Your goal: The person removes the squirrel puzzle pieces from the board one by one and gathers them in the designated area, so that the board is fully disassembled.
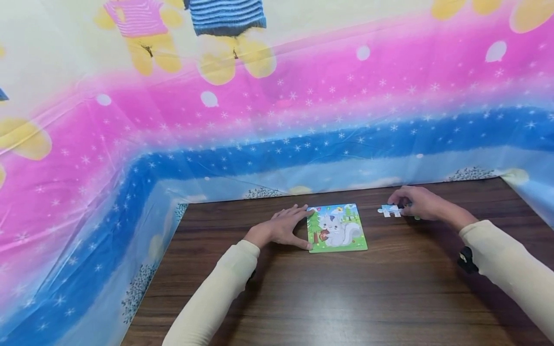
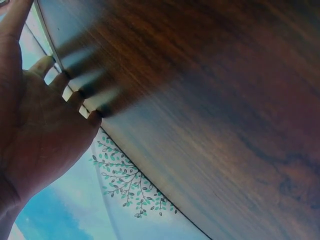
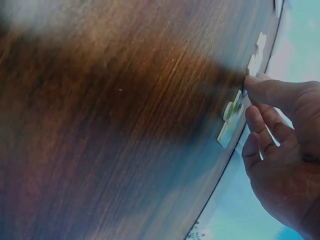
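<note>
Head view gives me the clearest sight of the pale puzzle piece (image 1: 389, 211), lying on the table to the right of the board. Its long axis runs left to right, a rounded knob points left, and its right end disappears behind my fingers. My right hand (image 1: 420, 203) curls over that end, thumb and forefinger narrow against the piece; I cannot tell whether they truly pinch it.

A second piece (image 3: 230, 122), partly green, lies under that hand. Head view leaves me just a sliver of it; the right wrist view shows it foreshortened, its long axis slanting, its printed face hard to read.

Further left lies the picture board (image 1: 339, 228), about square, so neither side is clearly the long axis. Its squirrel-like animal sits upright from where I look, bushy tail toward the right. My left hand (image 1: 285, 228) is spread wide along the board's left edge, thumb at the near corner, fingers at the far one, gripping nothing. The left wrist view cuts off my thumb at the top.

Beneath everything is the dark wooden table (image 1: 337, 298), its near edge out of frame. Pale sleeves (image 1: 506, 259) run out of head view at the bottom and right. Behind hangs a printed cloth (image 1: 259, 110), its yellow-limbed figures cut off above.
</note>
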A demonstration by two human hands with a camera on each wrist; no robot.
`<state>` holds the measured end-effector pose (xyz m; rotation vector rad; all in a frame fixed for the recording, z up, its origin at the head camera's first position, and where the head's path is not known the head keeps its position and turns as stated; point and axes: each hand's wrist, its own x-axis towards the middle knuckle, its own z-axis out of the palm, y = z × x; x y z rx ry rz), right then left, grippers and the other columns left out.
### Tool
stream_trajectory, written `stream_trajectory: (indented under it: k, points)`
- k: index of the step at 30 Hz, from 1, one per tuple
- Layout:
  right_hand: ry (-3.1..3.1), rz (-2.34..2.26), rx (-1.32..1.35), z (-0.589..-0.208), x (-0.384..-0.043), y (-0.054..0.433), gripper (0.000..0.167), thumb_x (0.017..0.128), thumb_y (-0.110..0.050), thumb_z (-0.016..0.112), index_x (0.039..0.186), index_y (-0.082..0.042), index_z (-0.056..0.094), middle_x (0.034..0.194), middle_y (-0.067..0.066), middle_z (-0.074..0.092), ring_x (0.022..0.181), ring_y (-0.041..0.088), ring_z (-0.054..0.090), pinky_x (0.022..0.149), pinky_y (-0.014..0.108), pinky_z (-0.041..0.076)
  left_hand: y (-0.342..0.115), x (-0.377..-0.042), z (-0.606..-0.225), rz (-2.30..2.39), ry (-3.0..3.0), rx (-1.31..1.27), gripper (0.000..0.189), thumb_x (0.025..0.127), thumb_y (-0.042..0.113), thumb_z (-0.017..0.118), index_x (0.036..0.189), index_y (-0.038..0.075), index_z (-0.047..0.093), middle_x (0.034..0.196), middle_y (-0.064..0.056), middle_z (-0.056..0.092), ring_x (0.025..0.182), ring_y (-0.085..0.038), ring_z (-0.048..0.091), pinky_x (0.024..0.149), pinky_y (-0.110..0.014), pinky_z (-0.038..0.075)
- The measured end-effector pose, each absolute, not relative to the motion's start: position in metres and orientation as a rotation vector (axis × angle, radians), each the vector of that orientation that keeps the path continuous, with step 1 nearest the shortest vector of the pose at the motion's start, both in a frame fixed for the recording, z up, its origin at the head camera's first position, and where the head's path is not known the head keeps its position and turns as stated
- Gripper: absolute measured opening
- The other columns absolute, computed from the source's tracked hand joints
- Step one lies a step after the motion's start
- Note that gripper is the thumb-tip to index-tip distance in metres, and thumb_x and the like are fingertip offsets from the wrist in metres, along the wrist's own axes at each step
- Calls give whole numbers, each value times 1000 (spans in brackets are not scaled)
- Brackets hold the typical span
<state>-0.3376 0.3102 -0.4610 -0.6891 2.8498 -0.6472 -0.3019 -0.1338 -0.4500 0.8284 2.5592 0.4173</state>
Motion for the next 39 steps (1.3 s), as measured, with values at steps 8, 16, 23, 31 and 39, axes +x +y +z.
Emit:
stream_trajectory:
  k: [8, 16, 23, 31, 39]
  points:
    - [2867, -636, -702, -459, -338, 309, 32, 92, 1, 76, 122, -11, 74, 121, 13, 70, 104, 29, 66, 85, 49, 56, -134, -301, -450, 424, 2560, 825, 103, 92, 61, 75, 172, 31, 17, 181, 0, 4, 169, -29, 1, 132, -66, 9]
    - [2906, -720, -795, -452, -337, 289, 32, 93, -6, 76, 125, -3, 72, 124, 16, 74, 116, 39, 68, 100, 62, 54, -136, -301, -448, 413, 2568, 828, 104, 92, 61, 76, 172, 30, 16, 181, 0, 4, 169, -28, 0, 133, -66, 8]
    - [2868, -743, -761, -459, -337, 249, 25, 102, -16, 70, 126, -10, 73, 128, 14, 72, 120, 36, 68, 99, 59, 55, -135, -300, -449, 426, 2587, 792, 110, 90, 63, 76, 172, 28, 12, 181, 1, 8, 169, -26, 4, 134, -62, 9]
    - [2851, -750, -869, -469, -338, 183, 34, 100, -20, 73, 131, -7, 72, 129, 13, 68, 119, 33, 66, 102, 56, 54, -135, -301, -452, 418, 2590, 780, 113, 89, 66, 75, 173, 27, 10, 181, -1, 8, 169, -26, 4, 135, -59, 9]
    - [2792, -712, -912, -469, -333, 125, 48, 95, -28, 81, 137, -8, 68, 130, 12, 65, 116, 29, 63, 100, 52, 55, -136, -300, -449, 450, 2570, 777, 112, 91, 63, 76, 173, 27, 9, 181, 1, 7, 169, -27, 3, 135, -59, 7]
